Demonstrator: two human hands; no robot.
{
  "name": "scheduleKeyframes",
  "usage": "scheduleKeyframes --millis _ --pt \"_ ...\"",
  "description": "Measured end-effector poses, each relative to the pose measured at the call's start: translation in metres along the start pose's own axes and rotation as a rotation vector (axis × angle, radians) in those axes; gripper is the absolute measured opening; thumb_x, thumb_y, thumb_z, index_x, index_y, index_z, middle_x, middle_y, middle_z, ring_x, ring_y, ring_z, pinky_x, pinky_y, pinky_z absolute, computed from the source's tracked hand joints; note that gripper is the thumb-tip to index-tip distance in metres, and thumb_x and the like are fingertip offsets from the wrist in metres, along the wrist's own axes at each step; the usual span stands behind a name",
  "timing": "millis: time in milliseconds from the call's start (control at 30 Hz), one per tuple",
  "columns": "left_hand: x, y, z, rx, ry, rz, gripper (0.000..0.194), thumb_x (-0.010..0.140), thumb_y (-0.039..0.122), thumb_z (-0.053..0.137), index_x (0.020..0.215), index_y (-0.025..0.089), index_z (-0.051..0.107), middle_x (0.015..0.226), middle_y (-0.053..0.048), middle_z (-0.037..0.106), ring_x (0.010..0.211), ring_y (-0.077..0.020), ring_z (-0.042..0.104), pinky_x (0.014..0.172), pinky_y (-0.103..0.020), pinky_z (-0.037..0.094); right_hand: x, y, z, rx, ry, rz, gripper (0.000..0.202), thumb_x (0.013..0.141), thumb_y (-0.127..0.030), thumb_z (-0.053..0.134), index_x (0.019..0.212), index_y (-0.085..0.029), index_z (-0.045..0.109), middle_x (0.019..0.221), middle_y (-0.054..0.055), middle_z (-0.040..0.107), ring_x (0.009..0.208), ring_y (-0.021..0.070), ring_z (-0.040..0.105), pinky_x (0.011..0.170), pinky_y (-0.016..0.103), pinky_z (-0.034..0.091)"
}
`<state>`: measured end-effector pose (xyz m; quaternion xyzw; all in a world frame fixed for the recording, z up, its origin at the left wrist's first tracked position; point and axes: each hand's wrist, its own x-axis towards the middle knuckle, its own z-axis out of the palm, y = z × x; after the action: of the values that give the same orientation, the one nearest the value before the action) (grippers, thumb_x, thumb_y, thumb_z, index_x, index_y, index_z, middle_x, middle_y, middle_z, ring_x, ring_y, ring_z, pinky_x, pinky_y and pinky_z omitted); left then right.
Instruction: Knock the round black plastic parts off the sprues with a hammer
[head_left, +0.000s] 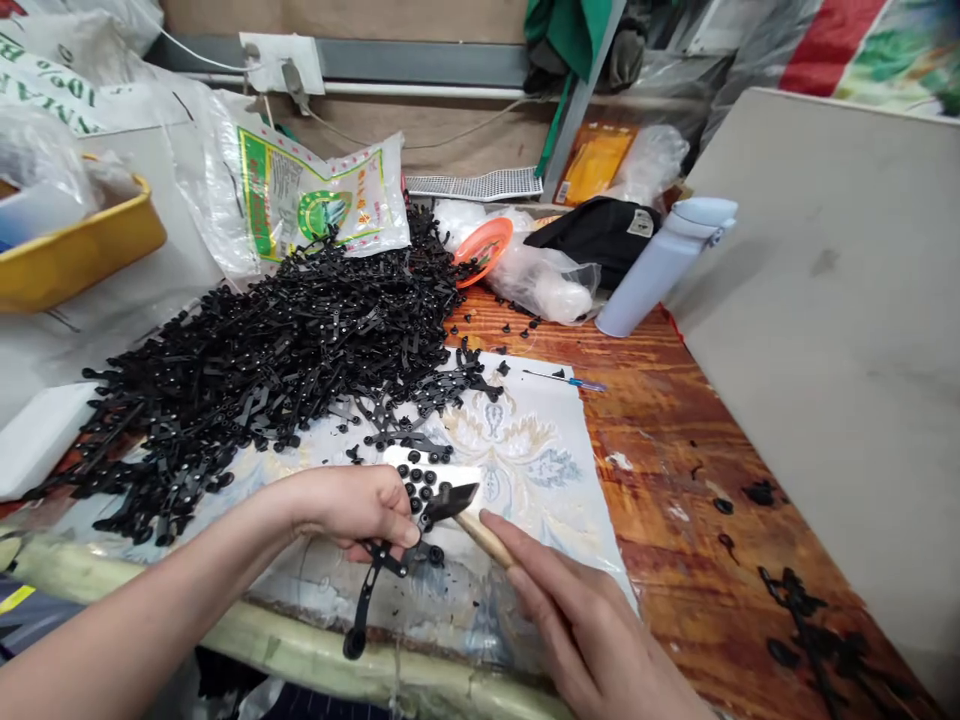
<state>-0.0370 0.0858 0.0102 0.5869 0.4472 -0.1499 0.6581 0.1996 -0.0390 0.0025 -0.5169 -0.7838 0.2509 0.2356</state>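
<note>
My left hand [367, 512] is closed on a black plastic part [365, 595], a thin arm with a round end that hangs down toward the table's front edge. In my right hand [577, 605] is a knife with a pale wooden handle [484, 538]. Its dark blade [454, 500] points up and left, close to my left fingertips and the black part; whether it touches the part I cannot tell. Just behind the blade, small round black pieces [415, 475] lie on a white patch of the patterned sheet [547, 420].
A large heap of black plastic parts [300, 340] covers the back left. Behind it lies a printed plastic bag [322, 200]. An orange dish [484, 250], a pale blue bottle [660, 270] and a screwdriver [585, 384] are farther right. Black scraps [810, 620] lie front right, beside a grey panel [840, 300].
</note>
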Motion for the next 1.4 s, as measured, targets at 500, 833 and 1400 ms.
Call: scheduleKeyframes --millis 500,833,1400 --pt "-0.001 0.009 -0.005 0.038 -0.024 -0.035 0.018 0.067 0.031 0.060 0.054 0.018 0.058 0.038 0.007 0.040 0.034 -0.0087 0.033 0.036 -0.020 0.020 0.006 0.001 -0.002 -0.061 0.131 -0.086 0.054 0.092 -0.015 0.037 0.145 -0.024 0.036 0.108 0.010 0.070 0.079 0.0176 0.070 0.066 0.027 0.057" --pt "-0.002 0.012 -0.004 0.055 -0.029 -0.032 0.018 0.067 0.027 0.057 0.051 0.019 0.055 0.036 0.006 0.041 0.033 -0.0089 0.030 0.036 -0.021 0.018 0.003 -0.002 0.009 -0.013 0.045 0.015 0.053 0.090 -0.015 0.038 0.143 -0.022 0.042 0.098 0.010 0.073 0.070 0.0191 0.070 0.058 0.027 0.057" --pt "-0.010 -0.006 -0.007 -0.059 0.010 0.117 0.022 0.073 0.034 0.064 0.060 0.017 0.062 0.034 0.006 0.048 0.027 -0.0066 0.034 0.033 -0.018 0.022 0.029 0.050 -0.011 -0.259 0.244 0.536 0.049 0.095 -0.033 0.031 0.139 -0.018 0.046 0.090 0.009 0.069 0.073 0.0219 0.067 0.066 0.033 0.053"
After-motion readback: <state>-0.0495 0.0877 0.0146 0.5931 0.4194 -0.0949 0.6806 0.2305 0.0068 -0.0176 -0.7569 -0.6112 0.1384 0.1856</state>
